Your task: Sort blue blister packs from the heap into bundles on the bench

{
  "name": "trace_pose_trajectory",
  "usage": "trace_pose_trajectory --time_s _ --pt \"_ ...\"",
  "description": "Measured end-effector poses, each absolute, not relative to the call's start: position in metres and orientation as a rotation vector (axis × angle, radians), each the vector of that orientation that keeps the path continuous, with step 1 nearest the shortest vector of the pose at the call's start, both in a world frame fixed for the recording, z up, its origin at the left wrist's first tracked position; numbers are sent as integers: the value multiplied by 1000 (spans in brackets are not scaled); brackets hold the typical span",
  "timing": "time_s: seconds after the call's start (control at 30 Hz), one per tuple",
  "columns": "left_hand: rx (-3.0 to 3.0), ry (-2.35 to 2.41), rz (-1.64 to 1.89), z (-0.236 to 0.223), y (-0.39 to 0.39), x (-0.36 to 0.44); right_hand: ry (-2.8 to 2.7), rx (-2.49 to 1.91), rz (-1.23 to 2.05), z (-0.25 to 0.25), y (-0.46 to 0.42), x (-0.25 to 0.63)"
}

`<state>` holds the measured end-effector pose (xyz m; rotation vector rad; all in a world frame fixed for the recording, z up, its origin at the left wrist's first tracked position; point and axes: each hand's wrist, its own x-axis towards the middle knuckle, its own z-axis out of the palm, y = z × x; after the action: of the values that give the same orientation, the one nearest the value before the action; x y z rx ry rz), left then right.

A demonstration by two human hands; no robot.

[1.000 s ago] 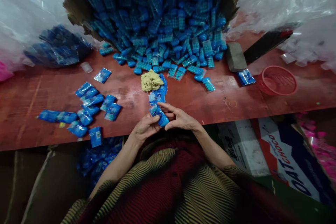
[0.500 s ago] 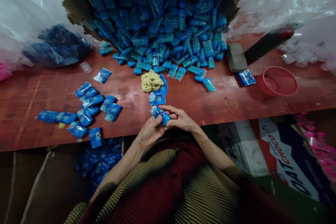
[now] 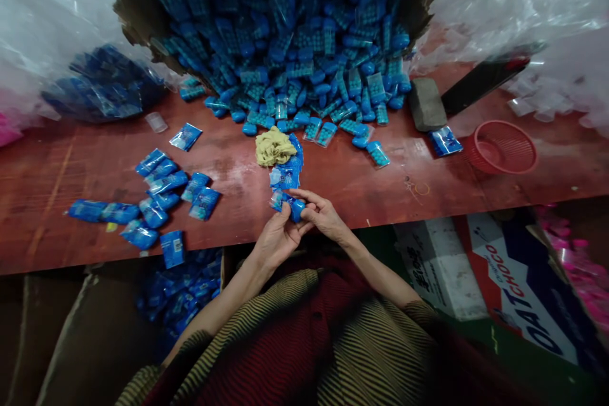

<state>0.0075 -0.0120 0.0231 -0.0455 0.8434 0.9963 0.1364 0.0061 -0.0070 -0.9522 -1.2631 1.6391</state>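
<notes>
Turned more sideways, the blue packet (image 3: 295, 207), partly finger-covered, is pinched between both hands (image 3: 278, 238) (image 3: 328, 219).

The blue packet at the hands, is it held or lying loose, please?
Held: the left hand and right hand both have fingers on the blue packet.

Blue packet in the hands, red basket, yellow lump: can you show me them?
Blue packet (image 3: 295, 207): head view, middle of its visible side.
Red basket (image 3: 521, 143): head view, its inner wall.
Yellow lump (image 3: 275, 147): head view, its middle.
</notes>
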Motion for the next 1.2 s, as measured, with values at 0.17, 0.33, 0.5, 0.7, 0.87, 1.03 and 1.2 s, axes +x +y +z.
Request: trace_pose_trajectory --time_s 0.17,0.33,0.5,0.7,0.87,1.03,1.2 --pt "25 842 958 21 -10 2 -1281 -922 1760 -9 8 140" --pt "-12 906 1226 27 1 -44 -1437 -870 1644 -9 5 134" --pt "-126 957 1503 32 5 -92 -1861 -1251 1065 -12 19 130" --pt "88 1089 1116 12 -1 -51 -2224 -1755 401 -13 53 110" --pt "198 1137 1130 -3 5 -31 -2274 -1756 302 -22 54 103" --pt "193 1148 1148 -7 23 -64 -2249 -1723 247 -27 49 108" --pt "234 1279 1348 -3 34 -101 -2228 -1710 211 -25 49 111"
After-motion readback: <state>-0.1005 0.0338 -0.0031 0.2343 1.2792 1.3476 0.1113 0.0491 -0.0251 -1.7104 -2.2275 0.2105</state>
